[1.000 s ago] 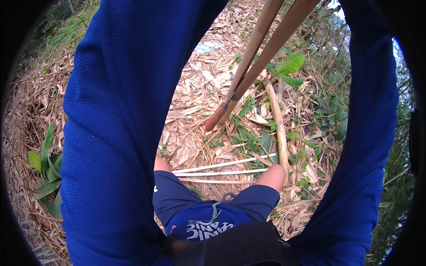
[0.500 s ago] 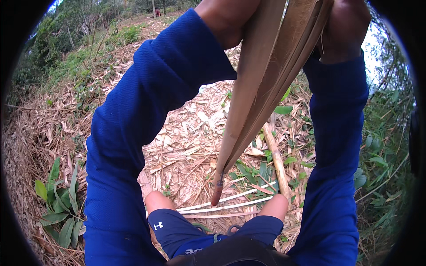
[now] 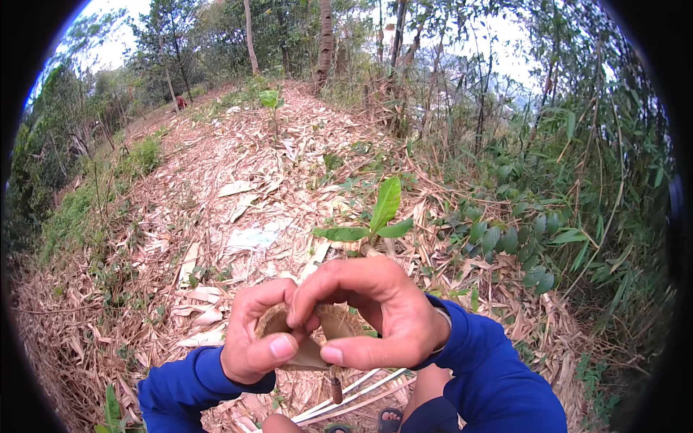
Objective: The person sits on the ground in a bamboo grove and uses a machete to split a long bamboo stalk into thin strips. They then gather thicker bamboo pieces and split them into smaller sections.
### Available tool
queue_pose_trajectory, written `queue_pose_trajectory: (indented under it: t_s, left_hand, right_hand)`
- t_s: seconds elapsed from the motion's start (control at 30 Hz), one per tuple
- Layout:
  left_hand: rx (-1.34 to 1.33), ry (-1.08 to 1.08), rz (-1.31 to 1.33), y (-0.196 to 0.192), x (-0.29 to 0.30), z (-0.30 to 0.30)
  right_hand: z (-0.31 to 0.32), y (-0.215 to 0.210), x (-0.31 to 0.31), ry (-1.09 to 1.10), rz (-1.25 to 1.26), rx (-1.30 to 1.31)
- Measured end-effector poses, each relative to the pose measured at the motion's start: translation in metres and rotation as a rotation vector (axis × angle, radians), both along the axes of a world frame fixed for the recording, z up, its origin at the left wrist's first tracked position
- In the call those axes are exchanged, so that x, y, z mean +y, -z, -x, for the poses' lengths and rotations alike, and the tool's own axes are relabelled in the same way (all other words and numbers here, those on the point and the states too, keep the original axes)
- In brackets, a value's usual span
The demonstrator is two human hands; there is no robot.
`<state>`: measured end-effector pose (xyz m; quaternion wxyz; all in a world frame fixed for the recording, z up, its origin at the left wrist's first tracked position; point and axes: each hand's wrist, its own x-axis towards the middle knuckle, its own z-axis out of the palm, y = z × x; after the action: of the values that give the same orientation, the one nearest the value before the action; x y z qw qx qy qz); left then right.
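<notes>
Both of my hands are curled shut around the same thing, a dry tan bamboo sheath, held close in front of me. My left hand wraps it from the left, fingers folded over the top edge and thumb pressed flat across its front. My right hand closes over it from above and from the right, fingers arched over the rolled top and thumb pinching along its lower edge, so the two thumbs nearly meet. The sheath shows between my palms as a curved, cupped strip, and a thin dark tip hangs straight down below my right thumb. My blue sleeves run back toward the bottom edge. Below my hands lie pale split bamboo strips across the ground by my knees, with a sandal just visible. Beyond my hands stands a small seedling with broad green leaves. Dry leaf litter covers the slope behind it, rising to tree trunks and bright sky.
</notes>
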<state>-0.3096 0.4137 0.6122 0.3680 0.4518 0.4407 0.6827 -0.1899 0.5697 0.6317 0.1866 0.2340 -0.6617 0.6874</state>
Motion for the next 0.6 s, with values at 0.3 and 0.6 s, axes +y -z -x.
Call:
queue_pose_trajectory:
  t_s: [0.3,0.6]
  left_hand:
    - [0.252,0.458,0.4,-0.032,-0.005,0.023]
    - [0.217,0.349,0.151,-0.032,-0.042,0.014]
  right_hand:
    - [-0.028,-0.027,-0.02,0.111,0.026,-0.268]
    - [-0.018,-0.013,-0.043,-0.068,-0.188,-0.177]
